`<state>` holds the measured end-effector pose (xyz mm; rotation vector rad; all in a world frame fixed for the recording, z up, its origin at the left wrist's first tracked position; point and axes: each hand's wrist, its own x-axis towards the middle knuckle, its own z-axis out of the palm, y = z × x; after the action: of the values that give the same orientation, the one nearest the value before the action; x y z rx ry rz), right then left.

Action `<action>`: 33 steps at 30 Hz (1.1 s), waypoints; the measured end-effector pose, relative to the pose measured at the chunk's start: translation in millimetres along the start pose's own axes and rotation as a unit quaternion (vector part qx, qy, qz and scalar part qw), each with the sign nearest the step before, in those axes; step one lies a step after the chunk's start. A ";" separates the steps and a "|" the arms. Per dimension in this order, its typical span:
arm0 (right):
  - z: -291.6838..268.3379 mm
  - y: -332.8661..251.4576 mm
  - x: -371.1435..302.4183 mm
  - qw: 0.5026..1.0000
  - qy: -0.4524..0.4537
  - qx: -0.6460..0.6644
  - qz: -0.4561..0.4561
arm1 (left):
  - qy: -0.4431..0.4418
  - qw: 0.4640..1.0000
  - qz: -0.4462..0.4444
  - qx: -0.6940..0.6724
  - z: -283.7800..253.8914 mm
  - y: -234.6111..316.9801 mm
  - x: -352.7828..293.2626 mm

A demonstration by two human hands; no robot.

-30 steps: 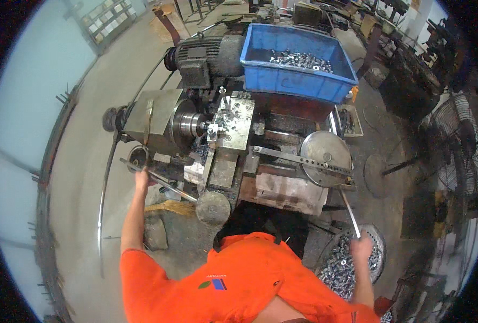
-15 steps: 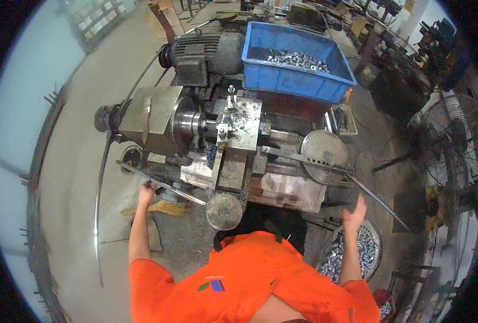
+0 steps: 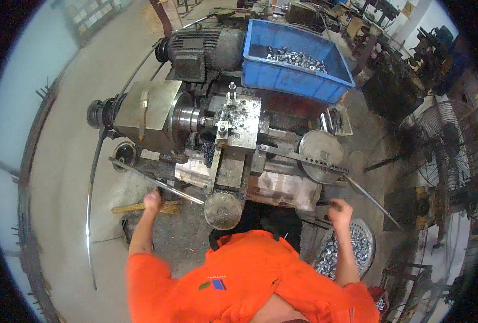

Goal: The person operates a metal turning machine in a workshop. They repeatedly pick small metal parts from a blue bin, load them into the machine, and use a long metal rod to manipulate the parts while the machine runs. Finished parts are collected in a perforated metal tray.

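Note:
My left hand [image 3: 153, 200] is closed in a fist just below the metal lever rod [image 3: 169, 185], apart from it and above a straw broom [image 3: 126, 208]. What it holds, if anything, is hidden. On the other side, my right hand [image 3: 340, 211] has its fingers curled in, above a basin [image 3: 375, 245] of small metal parts [image 3: 357, 247]. I cannot make out whether a part sits in those fingers. Between my hands stands a small lathe with a chuck [image 3: 188, 118], a tool block [image 3: 242, 121] strewn with chips, and a round handwheel [image 3: 222, 211].
A blue plastic bin [image 3: 298, 81] with small metal parts stands behind the lathe, beside an electric motor [image 3: 206, 51]. At the right are a perforated bar [image 3: 298, 156], a round metal disc [image 3: 321, 148], a long rod [image 3: 376, 202] and a fan [image 3: 446, 142].
My left hand has dropped away from beside the lever rod. My right hand has shifted a little left, and its fingers have gone from stretched out to curled. The lathe looks the same.

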<state>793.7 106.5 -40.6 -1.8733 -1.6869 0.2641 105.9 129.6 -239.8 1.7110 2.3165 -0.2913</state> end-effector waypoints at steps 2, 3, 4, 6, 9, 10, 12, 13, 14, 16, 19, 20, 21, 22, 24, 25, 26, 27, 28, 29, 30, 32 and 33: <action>-14.9 -33.3 30.2 1.000 -0.006 0.015 -0.017 | -0.015 1.000 0.015 0.019 -26.3 8.0 -3.3; -19.7 -49.3 45.7 0.998 0.007 0.004 -0.066 | -0.020 0.999 0.022 0.030 -38.3 13.8 -5.7; -22.5 -66.7 61.9 0.993 0.017 -0.006 -0.116 | -0.009 1.000 -0.010 0.008 -33.9 20.0 -11.5; -18.3 -112.7 95.2 0.989 -0.015 0.048 -0.138 | 0.013 0.996 -0.077 -0.036 -21.7 27.7 -20.8; -2.8 -204.9 129.2 0.960 -0.049 0.130 -0.245 | -0.115 0.972 -0.051 -0.198 -70.8 14.2 -34.8; 6.8 -234.0 138.5 0.940 -0.074 0.180 -0.280 | -0.156 0.954 -0.048 -0.253 -80.3 7.1 -41.9; 36.2 -276.5 159.4 0.895 -0.083 0.227 -0.375 | -0.093 0.953 0.033 -0.287 -102.4 -30.6 -45.7; 46.4 -303.1 166.3 0.883 -0.070 0.202 -0.418 | 0.004 0.958 0.031 -0.285 -110.7 -55.5 -52.6; 56.3 -324.3 173.2 0.872 -0.051 0.171 -0.455 | 0.053 0.958 -0.002 -0.282 -142.3 -58.3 -64.2; 89.9 -344.5 187.5 0.886 -0.082 0.133 -0.436 | 0.172 0.950 -0.022 -0.260 -211.0 -71.6 -96.7; 116.3 -372.3 193.8 0.908 -0.218 -0.026 -0.356 | 0.289 0.935 -0.105 -0.176 -262.5 -94.6 -142.2; 120.6 -377.7 194.2 0.905 -0.271 -0.070 -0.320 | 0.303 0.928 -0.123 -0.180 -261.2 -102.4 -150.2; 131.4 -370.8 195.2 0.912 -0.203 -0.018 -0.355 | 0.316 0.921 -0.135 -0.184 -257.8 -115.1 -156.1; 137.7 -364.3 200.2 0.916 -0.149 0.009 -0.373 | 0.329 0.914 -0.145 -0.187 -252.5 -128.5 -160.3; 141.8 -362.5 203.3 0.910 -0.047 0.066 -0.408 | 0.287 0.923 -0.195 -0.167 -207.2 -161.3 -165.8; 134.8 -363.0 203.8 0.908 -0.039 0.086 -0.409 | 0.264 0.926 -0.217 -0.160 -187.8 -168.3 -165.6; 129.8 -362.7 204.4 0.914 -0.081 0.078 -0.390 | 0.259 0.927 -0.249 -0.112 -184.4 -162.2 -164.2; 124.8 -362.7 204.8 0.918 -0.123 0.071 -0.371 | 0.256 0.923 -0.281 -0.063 -185.0 -149.3 -165.0; 121.8 -361.1 204.9 0.920 -0.163 0.064 -0.351 | 0.251 0.916 -0.311 -0.014 -184.9 -141.3 -162.7; 123.0 -360.6 202.2 0.918 -0.154 0.064 -0.359 | 0.265 0.913 -0.311 -0.013 -183.8 -150.9 -158.9; 124.1 -363.4 199.7 0.919 -0.170 0.046 -0.353 | 0.258 0.914 -0.312 -0.024 -183.4 -161.8 -154.3; 132.8 -361.4 196.1 0.918 -0.189 0.054 -0.344 | 0.249 0.916 -0.311 -0.042 -189.1 -181.4 -144.2; 137.8 -363.4 194.7 0.920 -0.140 0.047 -0.364 | 0.247 0.917 -0.311 -0.030 -192.6 -187.5 -140.0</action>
<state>451.8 338.5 94.6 -1.0575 -2.3838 0.3033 -49.2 6.3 -10.4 1.0457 3.1644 0.1318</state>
